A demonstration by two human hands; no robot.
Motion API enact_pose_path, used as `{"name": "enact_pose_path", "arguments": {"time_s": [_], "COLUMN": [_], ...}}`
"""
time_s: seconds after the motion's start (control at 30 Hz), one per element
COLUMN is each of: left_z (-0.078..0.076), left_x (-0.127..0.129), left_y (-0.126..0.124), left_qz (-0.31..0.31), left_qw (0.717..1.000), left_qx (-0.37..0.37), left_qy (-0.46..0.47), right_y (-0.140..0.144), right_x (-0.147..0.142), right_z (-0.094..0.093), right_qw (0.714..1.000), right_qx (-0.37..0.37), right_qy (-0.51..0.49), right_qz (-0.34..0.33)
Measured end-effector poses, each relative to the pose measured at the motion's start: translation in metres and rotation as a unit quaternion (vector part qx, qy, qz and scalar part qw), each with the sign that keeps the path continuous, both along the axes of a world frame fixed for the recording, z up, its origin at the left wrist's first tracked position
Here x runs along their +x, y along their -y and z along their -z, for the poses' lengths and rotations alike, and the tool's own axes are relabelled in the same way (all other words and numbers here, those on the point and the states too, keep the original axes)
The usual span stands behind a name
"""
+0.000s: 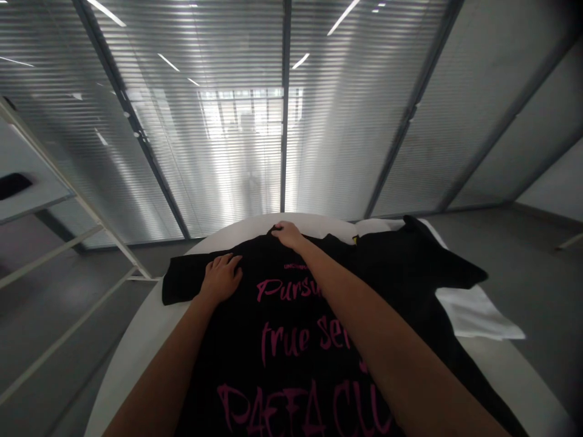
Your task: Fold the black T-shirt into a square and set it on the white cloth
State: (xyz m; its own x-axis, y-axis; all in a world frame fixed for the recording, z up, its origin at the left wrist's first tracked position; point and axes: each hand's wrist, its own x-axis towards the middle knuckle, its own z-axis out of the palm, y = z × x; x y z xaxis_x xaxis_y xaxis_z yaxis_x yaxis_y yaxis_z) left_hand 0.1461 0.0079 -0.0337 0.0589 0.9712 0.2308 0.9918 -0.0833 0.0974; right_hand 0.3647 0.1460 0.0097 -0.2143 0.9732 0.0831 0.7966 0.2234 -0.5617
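Blinds (237, 48) line the frame's top as right fingers (278, 227) pinch the black shirt (243, 325), left fingers (223, 261) loose, so lopsided tugging could crease it

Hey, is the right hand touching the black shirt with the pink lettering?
Touching. The head view shows the right hand with thumb and fingertips pinching a bit of the far edge of the black shirt.

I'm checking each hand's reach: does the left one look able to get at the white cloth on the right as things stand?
Probably not easily: the right forearm crosses between the left hand and the white cloth, which black fabric partly covers.
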Motion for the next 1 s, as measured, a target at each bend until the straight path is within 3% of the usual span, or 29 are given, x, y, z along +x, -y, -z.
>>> {"name": "enact_pose_path", "arguments": {"time_s": [0.13, 0.2, 0.33, 0.5, 0.63, 0.8, 1.0], "left_z": [0.0, 0.0, 0.0, 0.006, 0.008, 0.006, 0.006], "left_x": [-0.003, -0.005, -0.014, -0.024, -0.025, -0.023, -0.023], "left_y": [-0.001, -0.001, -0.002, -0.004, -0.004, -0.002, -0.001], "left_qz": [-0.001, -0.009, -0.031, -0.052, -0.072, -0.067, -0.073], "left_qw": [1.0, 1.0, 0.999, 0.997, 0.994, 0.995, 0.995], "left_qx": [0.003, 0.001, -0.013, -0.06, -0.085, -0.079, -0.067], "left_qy": [0.006, 0.011, 0.012, 0.006, 0.006, 0.005, 0.012], "right_y": [-0.004, -0.001, 0.008, 0.014, 0.013, 0.005, 0.006], "right_x": [-0.003, 0.002, 0.024, 0.067, 0.108, 0.149, 0.157], "right_z": [-0.003, 0.001, 0.015, 0.016, 0.004, -0.014, -0.032], "right_qw": [0.989, 0.987, 0.981, 0.971, 0.96, 0.96, 0.973], "right_qx": [0.115, 0.14, 0.05, 0.064, -0.004, -0.038, -0.161], "right_qy": [-0.069, -0.03, 0.169, 0.224, 0.273, 0.269, 0.159], "right_qz": [-0.057, -0.079, -0.082, -0.06, -0.06, -0.063, -0.051]}}
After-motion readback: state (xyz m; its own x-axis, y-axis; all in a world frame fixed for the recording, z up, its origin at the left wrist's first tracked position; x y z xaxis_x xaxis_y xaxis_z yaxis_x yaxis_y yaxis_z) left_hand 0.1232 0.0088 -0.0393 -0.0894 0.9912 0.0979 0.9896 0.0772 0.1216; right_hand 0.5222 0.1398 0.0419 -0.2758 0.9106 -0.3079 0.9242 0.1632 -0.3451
